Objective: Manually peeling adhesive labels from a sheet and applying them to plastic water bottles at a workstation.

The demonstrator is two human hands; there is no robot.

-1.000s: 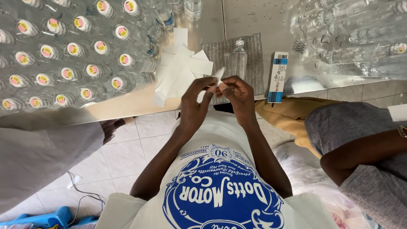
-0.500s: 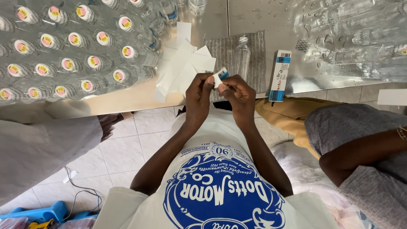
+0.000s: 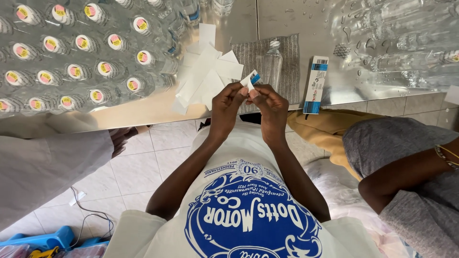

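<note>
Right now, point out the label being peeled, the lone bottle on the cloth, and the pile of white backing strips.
label [image 3: 250, 79], head view, on its white middle
bottle [image 3: 271, 67], head view, on its clear body
strips [image 3: 206, 76], head view, on the pile's centre

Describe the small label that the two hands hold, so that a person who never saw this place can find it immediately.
Start at the shiny metal table and find the grey cloth at its near edge. Just in front of it, the left hand and right hand pinch a small white label between their fingertips. Unlike the plain white slips piled beside it, it has a blue end.
</note>
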